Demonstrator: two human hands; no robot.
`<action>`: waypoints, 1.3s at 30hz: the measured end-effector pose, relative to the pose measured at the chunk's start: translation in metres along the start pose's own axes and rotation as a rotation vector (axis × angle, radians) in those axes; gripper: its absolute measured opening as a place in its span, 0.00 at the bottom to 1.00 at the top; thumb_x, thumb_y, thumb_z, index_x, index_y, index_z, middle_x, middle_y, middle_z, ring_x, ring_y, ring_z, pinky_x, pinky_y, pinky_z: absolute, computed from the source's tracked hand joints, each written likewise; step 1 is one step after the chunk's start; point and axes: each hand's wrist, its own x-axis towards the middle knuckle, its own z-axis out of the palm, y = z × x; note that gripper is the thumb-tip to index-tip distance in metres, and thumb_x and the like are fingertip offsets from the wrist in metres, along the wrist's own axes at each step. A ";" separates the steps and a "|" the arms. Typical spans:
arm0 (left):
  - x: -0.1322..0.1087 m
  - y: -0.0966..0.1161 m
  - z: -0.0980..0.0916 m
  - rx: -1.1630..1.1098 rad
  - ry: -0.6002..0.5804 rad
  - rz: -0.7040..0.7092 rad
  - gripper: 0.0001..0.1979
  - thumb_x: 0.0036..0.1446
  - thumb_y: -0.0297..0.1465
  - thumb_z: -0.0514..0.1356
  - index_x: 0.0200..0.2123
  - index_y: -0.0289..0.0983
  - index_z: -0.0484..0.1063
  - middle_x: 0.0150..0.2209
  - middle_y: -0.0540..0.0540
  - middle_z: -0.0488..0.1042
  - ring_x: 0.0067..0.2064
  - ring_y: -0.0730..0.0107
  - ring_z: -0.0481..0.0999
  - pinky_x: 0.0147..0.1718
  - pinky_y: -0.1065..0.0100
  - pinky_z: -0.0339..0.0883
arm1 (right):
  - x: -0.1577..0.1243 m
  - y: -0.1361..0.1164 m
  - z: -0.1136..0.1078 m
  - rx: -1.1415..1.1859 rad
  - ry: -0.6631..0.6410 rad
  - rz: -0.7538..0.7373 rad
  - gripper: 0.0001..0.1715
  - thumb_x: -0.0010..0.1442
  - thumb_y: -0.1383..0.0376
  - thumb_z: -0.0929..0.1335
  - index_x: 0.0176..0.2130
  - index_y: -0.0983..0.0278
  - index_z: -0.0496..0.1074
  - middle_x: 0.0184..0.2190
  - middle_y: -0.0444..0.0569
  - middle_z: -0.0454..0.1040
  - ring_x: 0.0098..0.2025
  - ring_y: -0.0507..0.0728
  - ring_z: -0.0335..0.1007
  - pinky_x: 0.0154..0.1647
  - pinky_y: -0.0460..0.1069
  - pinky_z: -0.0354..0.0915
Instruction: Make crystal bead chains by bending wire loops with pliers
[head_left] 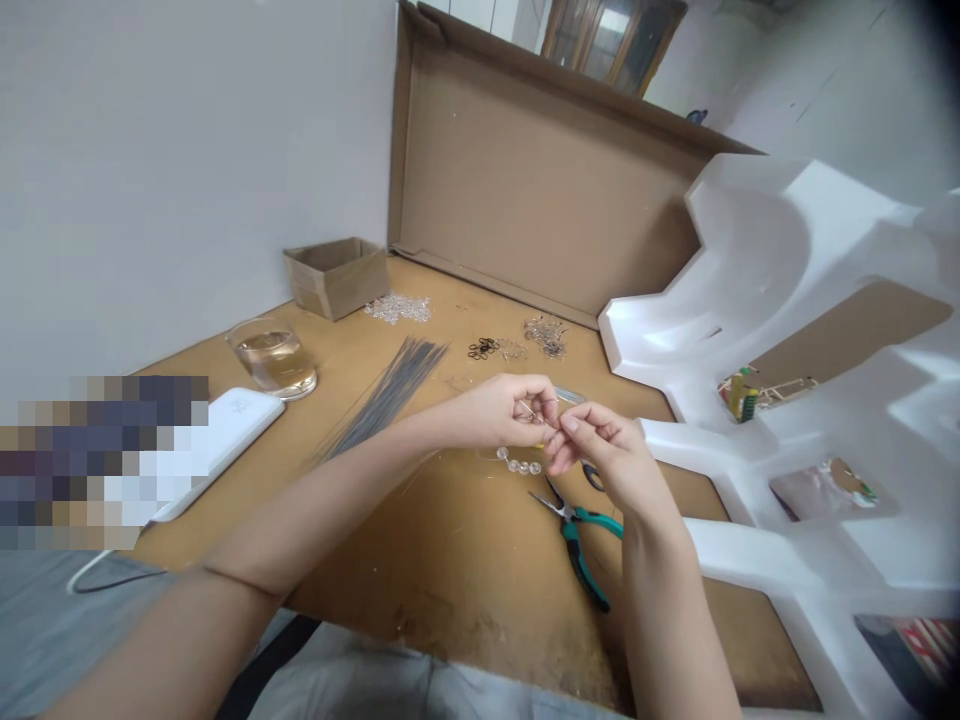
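My left hand (504, 410) and my right hand (600, 450) meet above the brown table (420, 560), fingertips pinched together on a thin wire (529, 412) that I can barely make out. A short row of clear beads (519, 465) sits just below the hands; whether it hangs from the wire or lies on the table I cannot tell. Green-handled pliers (581, 545) lie on the table right under my right wrist. A bundle of thin grey wires (390, 392) fans out to the left of my left hand.
Behind are a pile of clear beads (397, 308), small black rings (484, 348), metal findings (547, 335), a small cardboard box (335, 275) and a glass of water (271, 358). A white power bank (225, 440) lies left. White foam packaging (795, 400) fills the right; a cardboard sheet (540, 190) leans at the back.
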 end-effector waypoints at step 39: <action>0.008 -0.016 0.003 0.049 -0.028 0.001 0.03 0.53 0.29 0.54 0.32 0.36 0.64 0.24 0.53 0.65 0.25 0.79 0.62 0.24 0.75 0.56 | -0.005 -0.008 -0.005 -0.322 0.086 0.028 0.14 0.47 0.56 0.72 0.28 0.64 0.72 0.17 0.42 0.68 0.19 0.49 0.62 0.18 0.45 0.55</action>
